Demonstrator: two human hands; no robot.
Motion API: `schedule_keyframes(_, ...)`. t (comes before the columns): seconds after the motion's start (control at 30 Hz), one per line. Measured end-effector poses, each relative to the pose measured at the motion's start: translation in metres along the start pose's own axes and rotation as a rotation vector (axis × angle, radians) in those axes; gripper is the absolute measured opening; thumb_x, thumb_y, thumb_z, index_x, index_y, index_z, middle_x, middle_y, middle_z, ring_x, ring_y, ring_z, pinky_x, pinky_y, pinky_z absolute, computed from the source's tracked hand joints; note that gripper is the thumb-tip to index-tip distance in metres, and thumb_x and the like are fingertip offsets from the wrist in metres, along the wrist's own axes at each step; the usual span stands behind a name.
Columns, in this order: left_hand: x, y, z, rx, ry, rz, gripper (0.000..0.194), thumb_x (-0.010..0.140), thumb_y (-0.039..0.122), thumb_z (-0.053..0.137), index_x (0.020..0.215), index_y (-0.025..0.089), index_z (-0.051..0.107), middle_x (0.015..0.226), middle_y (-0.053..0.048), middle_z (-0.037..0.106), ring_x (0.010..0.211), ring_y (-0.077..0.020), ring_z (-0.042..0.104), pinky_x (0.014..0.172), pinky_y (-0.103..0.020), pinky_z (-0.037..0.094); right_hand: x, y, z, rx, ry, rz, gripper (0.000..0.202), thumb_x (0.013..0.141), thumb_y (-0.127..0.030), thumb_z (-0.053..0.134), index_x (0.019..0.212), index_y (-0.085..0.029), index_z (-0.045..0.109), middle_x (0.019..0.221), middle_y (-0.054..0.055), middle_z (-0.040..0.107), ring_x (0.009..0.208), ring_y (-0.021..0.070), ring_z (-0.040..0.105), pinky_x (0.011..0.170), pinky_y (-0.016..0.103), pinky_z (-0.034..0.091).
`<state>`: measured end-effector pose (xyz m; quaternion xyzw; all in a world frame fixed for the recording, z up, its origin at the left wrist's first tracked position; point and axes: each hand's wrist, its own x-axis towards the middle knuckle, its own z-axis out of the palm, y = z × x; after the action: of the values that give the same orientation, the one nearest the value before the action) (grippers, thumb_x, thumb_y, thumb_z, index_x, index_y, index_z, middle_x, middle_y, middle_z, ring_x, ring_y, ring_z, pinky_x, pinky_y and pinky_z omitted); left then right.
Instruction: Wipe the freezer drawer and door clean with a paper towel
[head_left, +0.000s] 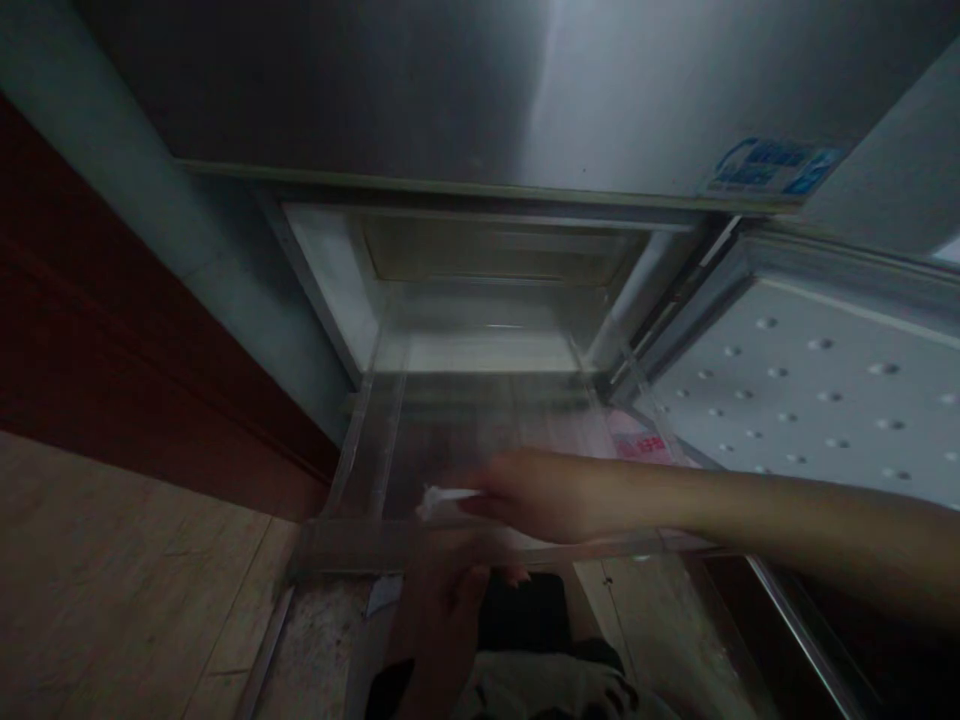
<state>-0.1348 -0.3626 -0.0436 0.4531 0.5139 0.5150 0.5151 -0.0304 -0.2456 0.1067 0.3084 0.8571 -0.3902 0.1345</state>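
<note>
A clear plastic drawer (pixel 341 545) is pulled out of the open freezer compartment (pixel 330 250) in front of me. My right hand (pixel 529 495), blurred by motion, reaches in from the right over the drawer's front part. Its fingers are closed on a white cloth or tissue (pixel 442 497), whose end sticks out to the left. Just below it, my left hand (pixel 450 585) is at the middle of the drawer's front wall, with its fingers curled around the edge. Blur hides the exact fingertips of both hands.
The freezer door (pixel 817 390) with a dimpled inner panel stands open on the right. Above is a closed steel door (pixel 465 90) with a blue sticker (pixel 776 167). A dark red wooden panel (pixel 150 330) is at left. Something pink and white (pixel 637 440) shows at the drawer's right side.
</note>
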Motion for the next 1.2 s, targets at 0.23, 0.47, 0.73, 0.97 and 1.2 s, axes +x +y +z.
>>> schedule_keyframes(0.23, 0.001, 0.009, 0.003, 0.025, 0.062, 0.019, 0.049, 0.085, 0.053, 0.049, 0.058, 0.019, 0.071, 0.061, -0.006, 0.072, 0.059, -0.0207, 0.065, 0.072, -0.032, 0.055, 0.05, -0.035, 0.001, -0.108, -0.026, -0.186, 0.033, 0.1, -0.024, 0.037, 0.104, -0.011, 0.066, 0.096, 0.006, 0.069, 0.079, 0.01, 0.06, 0.065, 0.018, 0.038)
schedule_keyframes(0.47, -0.002, -0.009, -0.002, 0.114, 0.012, -0.018, 0.054, 0.09, 0.054, 0.042, 0.067, 0.017, 0.075, 0.075, -0.008, 0.076, 0.075, -0.0234, 0.068, 0.083, -0.034, 0.05, 0.02, 0.01, 0.008, 0.205, -0.046, -0.168, 0.029, 0.098, -0.02, 0.04, 0.103, -0.007, 0.066, 0.089, 0.006, 0.069, 0.072, 0.0091, 0.057, 0.068, 0.019, 0.042)
schedule_keyframes(0.73, -0.003, -0.019, -0.002, 0.071, 0.007, -0.017, 0.055, 0.09, 0.057, 0.043, 0.068, 0.017, 0.074, 0.079, -0.009, 0.076, 0.08, -0.024, 0.069, 0.085, -0.034, 0.05, -0.062, 0.067, 0.006, 0.213, 0.024, -0.033, 0.044, 0.098, -0.046, 0.037, 0.097, -0.013, 0.065, 0.093, 0.006, 0.068, 0.084, 0.0142, 0.061, 0.079, 0.026, 0.046)
schedule_keyframes(0.97, -0.005, -0.016, 0.001, 0.063, 0.097, -0.021, 0.055, 0.089, 0.059, 0.044, 0.063, 0.018, 0.07, 0.074, -0.007, 0.075, 0.074, -0.0215, 0.068, 0.083, -0.032, 0.05, -0.109, 0.084, 0.0, -0.011, 0.078, 0.202, 0.05, 0.097, -0.049, 0.031, 0.095, -0.015, 0.068, 0.09, 0.008, 0.069, 0.079, 0.0179, 0.063, 0.075, 0.028, 0.048)
schedule_keyframes(1.2, -0.003, -0.017, 0.003, 0.004, 0.076, 0.04, 0.053, 0.09, 0.056, 0.046, 0.063, 0.017, 0.07, 0.071, -0.007, 0.073, 0.072, -0.0207, 0.066, 0.078, -0.03, 0.05, -0.073, 0.058, 0.006, -0.148, 0.059, 0.263, 0.044, 0.099, -0.039, 0.034, 0.105, -0.013, 0.07, 0.097, 0.013, 0.071, 0.089, 0.0218, 0.066, 0.08, 0.031, 0.047)
